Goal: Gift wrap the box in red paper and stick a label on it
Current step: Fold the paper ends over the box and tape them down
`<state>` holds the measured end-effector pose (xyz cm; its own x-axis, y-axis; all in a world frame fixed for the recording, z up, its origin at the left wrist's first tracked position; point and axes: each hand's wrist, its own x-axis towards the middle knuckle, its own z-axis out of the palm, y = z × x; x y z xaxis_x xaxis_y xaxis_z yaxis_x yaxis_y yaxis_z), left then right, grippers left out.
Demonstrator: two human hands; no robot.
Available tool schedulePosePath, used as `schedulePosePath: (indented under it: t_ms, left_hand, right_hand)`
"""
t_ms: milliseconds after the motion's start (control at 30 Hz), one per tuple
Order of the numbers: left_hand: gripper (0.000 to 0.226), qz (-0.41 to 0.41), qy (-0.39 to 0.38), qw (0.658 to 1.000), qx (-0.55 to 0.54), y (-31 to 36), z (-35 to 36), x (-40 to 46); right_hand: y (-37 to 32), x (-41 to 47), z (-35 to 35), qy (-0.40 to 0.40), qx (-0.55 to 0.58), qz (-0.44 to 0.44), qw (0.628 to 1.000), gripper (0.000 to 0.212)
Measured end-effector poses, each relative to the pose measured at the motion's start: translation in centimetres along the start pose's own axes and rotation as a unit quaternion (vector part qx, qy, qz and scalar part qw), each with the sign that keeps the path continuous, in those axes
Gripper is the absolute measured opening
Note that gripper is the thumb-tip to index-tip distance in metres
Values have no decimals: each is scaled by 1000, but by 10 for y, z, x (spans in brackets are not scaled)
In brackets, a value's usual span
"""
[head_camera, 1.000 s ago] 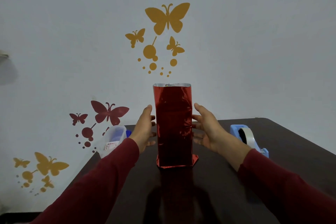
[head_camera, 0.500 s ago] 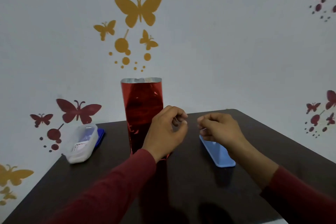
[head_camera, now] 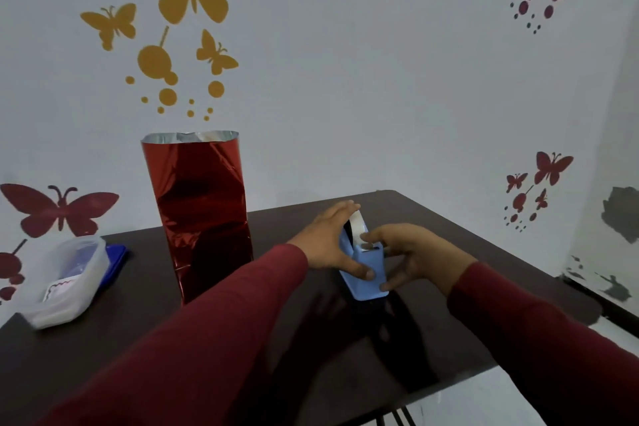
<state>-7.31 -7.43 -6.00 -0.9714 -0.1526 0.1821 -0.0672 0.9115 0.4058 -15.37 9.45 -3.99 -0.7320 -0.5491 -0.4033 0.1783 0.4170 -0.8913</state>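
My left hand and right hand clasp blue tape dispenser, fingers curled round it; red-wrapped box upright at nine o'clock on table.

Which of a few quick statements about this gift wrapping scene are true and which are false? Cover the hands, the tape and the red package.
1. Both hands hold the blue tape dispenser. True: the left hand grips its left side and the right hand its right.
2. The red-wrapped box lies flat on the table. False: it stands upright, the foil open at the top.
3. A clear plastic container sits at the table's left edge. True.
4. The left hand rests on the red-wrapped box. False: it is apart from it, on the dispenser.
5. The tape dispenser stands left of the box. False: it is to the box's right.
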Motion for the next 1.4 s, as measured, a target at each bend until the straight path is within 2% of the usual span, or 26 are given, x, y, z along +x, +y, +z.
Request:
schedulePosePath:
  t_ms: [100, 267, 367, 500, 567, 633, 800, 933, 1033, 1167, 1233, 1300, 1400]
  left_hand:
    - [141, 5, -27, 1000, -1, 0, 0, 7]
    - [142, 19, -34, 999, -5, 2, -5, 10]
    - [143, 26, -39, 999, 3, -1, -4, 10]
    - [147, 38, -51, 998, 9, -5, -1, 11]
    - [148, 45, -48, 997, 24, -4, 0, 11]
    - [149, 54, -46, 997, 42, -3, 0, 11]
    - [153, 67, -50, 993, 81, -3, 3, 8]
    - [152, 77, -47, 991, 98, 1, 0, 5]
    - [152, 76, -52, 990, 109, 5, -2, 2]
    - [151, 64, -67, 990, 104, 7, -4, -5]
    - [140, 74, -59, 990, 102, 5, -8, -6]
    - [118, 96, -23, 990, 96, 6, -13, -9]
    - [68, 111, 67, 992, 11, 20, -28, -17]
  right_hand:
    - [-5, 2, 1, -16, 13, 32, 999, 18]
    - [-10, 9, 9, -4, 101, -12, 995, 53]
    - [1, 4, 12, 55, 155, -57, 985, 46]
    - [26, -2, 17, 98, 206, -124, 966, 20]
    - [35, -4, 21, 108, 215, -142, 960, 23]
    - [43, -1, 23, 109, 206, -155, 960, 28]
    - [58, -5, 20, 87, 184, -170, 964, 19]
    - [58, -5, 13, 119, 56, -231, 964, 8]
    - [58, -9, 10, 140, -52, -260, 954, 33]
    - [71, 2, -7, 79, -11, -269, 960, 28]
    - [72, -1, -11, 87, -16, -288, 954, 16]
    - [67, -10, -12, 143, -29, -317, 937, 10]
    - [52, -26, -8, 176, -43, -355, 917, 9]
